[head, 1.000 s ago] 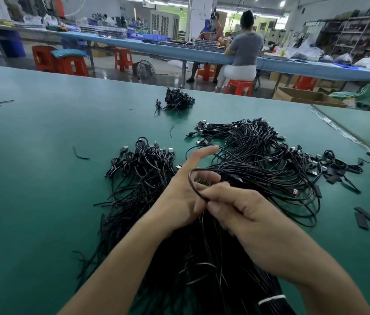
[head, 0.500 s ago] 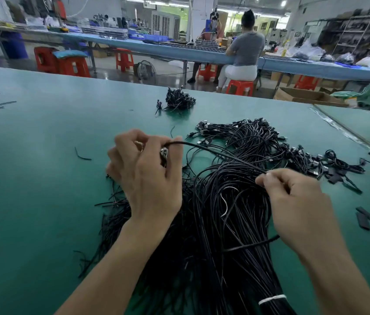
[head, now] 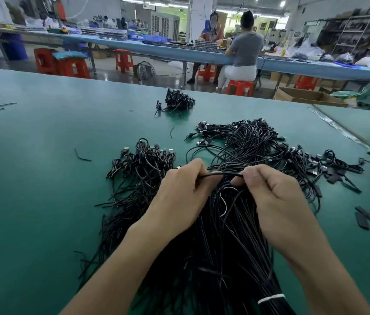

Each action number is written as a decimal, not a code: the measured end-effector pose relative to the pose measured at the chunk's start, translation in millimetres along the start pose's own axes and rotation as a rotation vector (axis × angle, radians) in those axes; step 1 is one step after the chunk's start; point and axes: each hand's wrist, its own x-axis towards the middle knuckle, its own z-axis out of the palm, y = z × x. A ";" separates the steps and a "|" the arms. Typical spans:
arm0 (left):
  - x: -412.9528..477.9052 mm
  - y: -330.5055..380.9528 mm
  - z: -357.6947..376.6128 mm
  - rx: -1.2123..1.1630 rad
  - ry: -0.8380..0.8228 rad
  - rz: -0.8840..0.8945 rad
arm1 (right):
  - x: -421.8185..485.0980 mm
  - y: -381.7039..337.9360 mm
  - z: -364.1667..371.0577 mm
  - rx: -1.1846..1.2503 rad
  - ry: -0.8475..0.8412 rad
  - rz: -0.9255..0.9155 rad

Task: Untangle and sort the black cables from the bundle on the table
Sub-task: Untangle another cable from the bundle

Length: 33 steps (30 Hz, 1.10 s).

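Mid-untangle, centre frame: pinching one black cable (head: 222, 175) with left hand (head: 179, 196) and right hand (head: 277, 196) (next, likely: easing it free)

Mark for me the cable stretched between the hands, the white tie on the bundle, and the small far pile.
stretched cable (head: 225, 175), head view, middle of its taut span.
white tie (head: 270, 298), head view, middle of the band.
small far pile (head: 178, 101), head view, centre of the heap.

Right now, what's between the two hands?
One black cable, pinched by left hand and right hand, over the bundle; seen in head view.
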 end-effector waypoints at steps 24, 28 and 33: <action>4.5 24.6 -11.1 -1.462 -0.159 -0.383 | -6.3 5.2 21.2 -0.163 -0.355 -0.030; 2.5 18.6 -3.1 -1.109 0.032 -0.320 | -8.3 1.1 15.9 -0.223 -0.438 -0.042; -1.6 16.2 0.4 -0.590 -0.024 -0.119 | -6.9 -7.3 5.0 -0.154 -0.450 -0.118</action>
